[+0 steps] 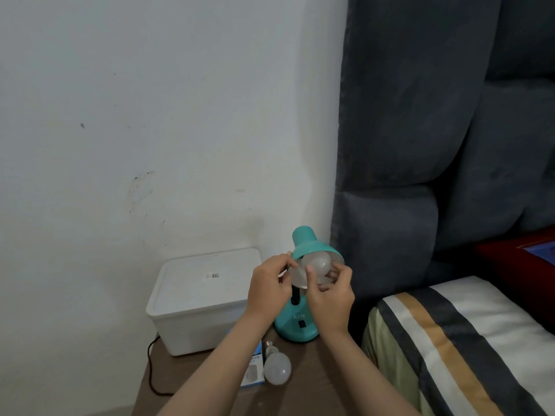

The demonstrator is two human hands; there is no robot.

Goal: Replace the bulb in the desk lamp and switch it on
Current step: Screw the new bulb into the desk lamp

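Our right hand (330, 298) grips the bulb (319, 265) inside the shade (312, 247); our left hand (270, 286) holds the shade's rim. The bulb seems light, smooth and fragile, so we should turn it by its widest part, gently.

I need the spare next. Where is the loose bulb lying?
In the head view, the loose bulb lies low and centre on the wooden table, in front of the lamp base, against the blue box.
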